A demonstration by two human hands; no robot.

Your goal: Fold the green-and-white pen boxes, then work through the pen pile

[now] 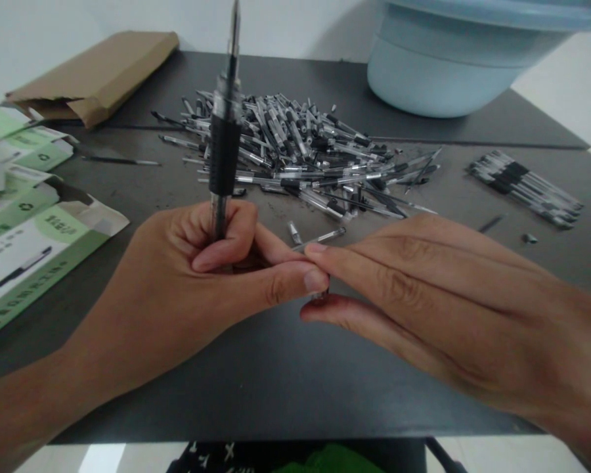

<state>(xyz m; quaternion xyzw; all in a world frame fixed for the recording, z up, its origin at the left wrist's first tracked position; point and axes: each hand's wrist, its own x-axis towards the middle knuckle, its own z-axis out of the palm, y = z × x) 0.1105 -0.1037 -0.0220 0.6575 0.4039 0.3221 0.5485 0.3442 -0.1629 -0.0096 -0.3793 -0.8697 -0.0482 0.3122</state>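
Note:
My left hand [221, 269] has its fingers curled round an uncapped pen [224, 144] with a black grip, which stands upright, tip upward. Its thumb and forefinger reach right and meet the fingertips of my right hand [414, 289]. Between the two hands a small clear and dark piece shows, mostly hidden by the fingers, so I cannot make out what it is. Just behind the fingertips lie a thin clear pen part [331, 235] and a small cap [294, 232]. Farther back, a large heap of pen parts [285, 138] spreads over the grey table [256, 381].
Green and white pen boxes [39, 256] lie at the left, with a brown paper bag [98, 69] behind them. A blue tub [438, 66] stands at the back right. A row of pens [525, 187] and a loose small piece [530, 238] lie at the right.

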